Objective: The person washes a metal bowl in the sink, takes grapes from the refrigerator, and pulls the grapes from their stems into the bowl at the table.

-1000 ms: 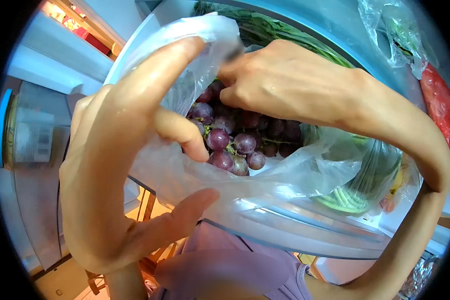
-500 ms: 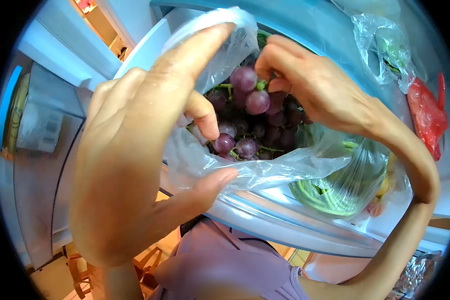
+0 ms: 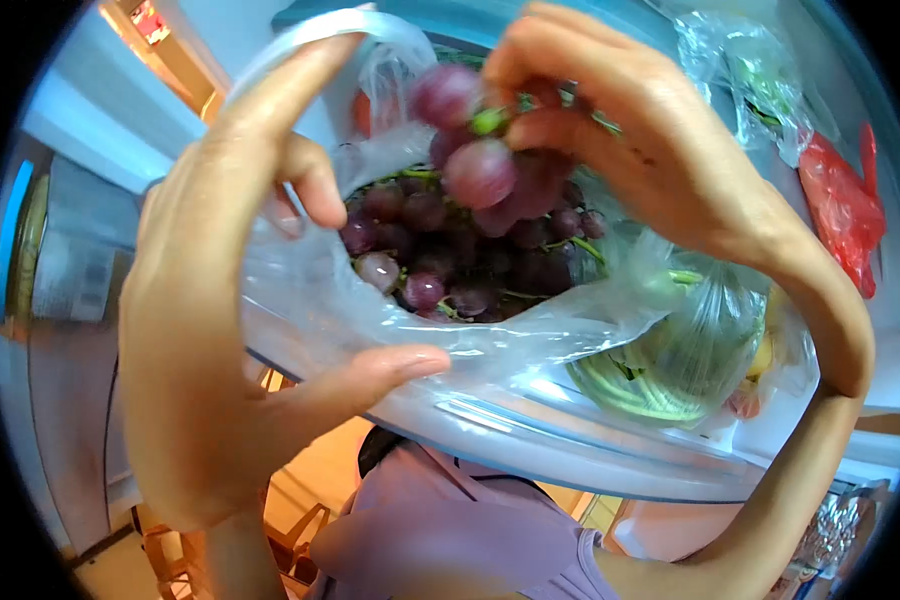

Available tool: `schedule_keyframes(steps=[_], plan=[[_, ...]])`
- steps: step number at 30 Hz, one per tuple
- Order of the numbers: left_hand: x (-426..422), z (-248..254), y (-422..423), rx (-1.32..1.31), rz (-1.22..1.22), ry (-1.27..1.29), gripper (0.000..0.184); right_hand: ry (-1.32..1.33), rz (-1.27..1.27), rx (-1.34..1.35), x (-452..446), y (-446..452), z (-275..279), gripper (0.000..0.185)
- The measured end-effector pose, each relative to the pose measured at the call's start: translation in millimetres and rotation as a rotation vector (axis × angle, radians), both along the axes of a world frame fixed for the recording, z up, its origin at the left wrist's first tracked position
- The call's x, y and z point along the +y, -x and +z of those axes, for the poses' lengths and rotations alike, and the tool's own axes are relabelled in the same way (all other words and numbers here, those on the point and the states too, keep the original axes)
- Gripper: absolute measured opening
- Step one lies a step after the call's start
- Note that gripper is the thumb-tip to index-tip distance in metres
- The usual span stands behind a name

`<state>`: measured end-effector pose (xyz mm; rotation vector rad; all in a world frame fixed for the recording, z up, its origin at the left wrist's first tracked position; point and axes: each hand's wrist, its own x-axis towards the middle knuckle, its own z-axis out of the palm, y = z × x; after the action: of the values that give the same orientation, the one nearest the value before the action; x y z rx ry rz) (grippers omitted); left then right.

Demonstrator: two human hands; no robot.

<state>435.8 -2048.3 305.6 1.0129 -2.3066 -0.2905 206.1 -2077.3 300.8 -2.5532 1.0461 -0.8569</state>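
Note:
My right hand [image 3: 610, 110] is closed on a small bunch of grapes [image 3: 480, 172], with the fingers pinching near its green stem. The bunch hangs over the mouth of a clear plastic bag [image 3: 370, 330], and more dark purple grapes [image 3: 425, 290] lie inside. At the bag's left side my left hand [image 3: 360, 210] has its fingers apart, thumb stretched low and index finger raised. A loop of the bag's edge passes over the index finger; another finger bends at the opening, near the grapes.
The bag sits in a pulled-out fridge drawer [image 3: 570, 440]. Bagged green vegetables [image 3: 660, 370] lie to its right. Farther right are a red plastic bag [image 3: 845, 210] and a clear bag with greens [image 3: 760, 80]. A jar [image 3: 75, 280] stands in the door shelf at left.
My right hand has lifted the grape bunch up out of the bag, toward the camera. My left hand has shifted a little left, with the bag's edge still over its index finger.

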Motion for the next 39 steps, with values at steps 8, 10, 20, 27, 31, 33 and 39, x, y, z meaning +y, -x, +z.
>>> schedule_keyframes(steps=[8,10,20,27,31,33,39], plan=[[-10.1,-7.5,25.4,0.006,-0.087,0.064,0.069,0.188,-0.116,0.073,-9.9,-26.8,-20.1,0.008],[-12.4,-8.6,29.9,-0.049,-0.043,0.064,0.068,0.102,-0.081,0.035,-14.3,-24.1,-18.5,0.007],[-1.8,-15.5,22.2,-0.182,-0.021,-0.033,0.069,-0.211,-0.280,0.676,59.8,39.8,-25.3,0.019],[0.5,-16.8,21.2,-0.131,-0.122,0.028,0.066,-0.130,-0.210,0.865,56.7,41.8,-37.0,0.007],[0.6,-17.6,22.3,-0.121,-0.092,0.052,0.066,-0.146,-0.180,0.970,54.7,36.3,-33.3,0.011],[-0.3,-18.6,21.1,-0.095,-0.091,0.063,0.067,-0.089,-0.178,0.994,53.5,31.9,-29.5,0.012],[20.9,2.2,53.2,0.093,0.271,-0.240,0.074,0.074,-0.218,0.928,48.3,18.9,-8.4,0.017]])
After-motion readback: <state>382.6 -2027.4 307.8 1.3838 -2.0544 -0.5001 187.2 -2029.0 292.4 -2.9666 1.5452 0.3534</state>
